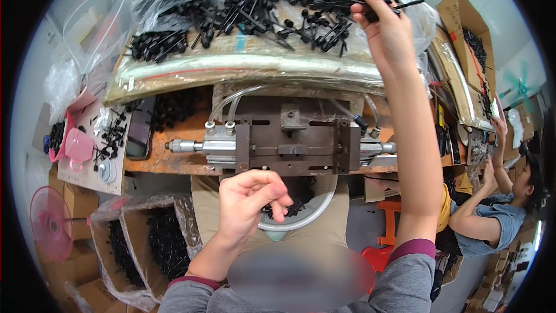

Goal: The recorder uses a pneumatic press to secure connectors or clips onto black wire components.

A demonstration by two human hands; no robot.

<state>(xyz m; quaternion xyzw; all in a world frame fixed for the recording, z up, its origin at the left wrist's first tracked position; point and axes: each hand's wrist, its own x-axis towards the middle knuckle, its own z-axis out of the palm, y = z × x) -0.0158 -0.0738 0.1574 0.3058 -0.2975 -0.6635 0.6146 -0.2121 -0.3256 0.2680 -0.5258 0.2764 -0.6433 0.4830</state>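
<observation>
My right hand [382, 26] reaches over the far right of a heap of black stemmed parts [249, 8], its fingers closed round thin black plastic pieces [408, 4] that stick out on both sides. Directly in front of me is a metal clamping fixture [289, 149] with a small block at its middle and a pneumatic cylinder [220, 145] at either end. My left hand [249, 203] hovers just on the near side of this fixture, fingers curled in toward the thumb. Whether anything is between those fingers cannot be made out.
Below the fixture, a pale basin [324, 206] holding black parts rests between my legs. Boxes of black parts [142, 249] stand lower left, near a pink fan [52, 223]. A pink cup [79, 145] sits on the left board. At right, another person [486, 214] works.
</observation>
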